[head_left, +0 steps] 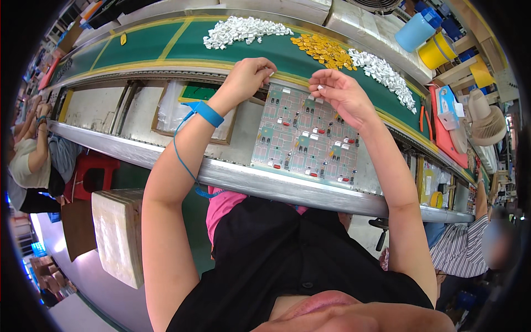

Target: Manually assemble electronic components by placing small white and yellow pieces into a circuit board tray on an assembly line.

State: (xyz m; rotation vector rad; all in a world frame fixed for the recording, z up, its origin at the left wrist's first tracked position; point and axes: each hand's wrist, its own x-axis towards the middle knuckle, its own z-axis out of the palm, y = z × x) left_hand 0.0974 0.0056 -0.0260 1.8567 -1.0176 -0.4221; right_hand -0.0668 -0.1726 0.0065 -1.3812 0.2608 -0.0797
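My left hand (249, 80) is closed in a pinch above the board's far left corner, with a small white component (271, 73) at its fingertips. Over the board's far right part is my right hand (345, 98), its thumb and fingers closed on another small white component (321, 87). Below both hands lies a panel of printed circuit boards (271, 130), fitted with several white, red, black and yellow parts. Beyond the hands, a pile of white components (238, 32), a heap of yellow discs (321, 48) and a second white pile (387, 74) rest on the green surface.
A blue wrist strap (209, 114) with a cord is on my left wrist. A metal rail (232, 174) runs along the near edge. Orange-handled pliers (425, 122), a red tray (451, 133) and a fan (487, 117) stand at the right. Other people sit on both sides.
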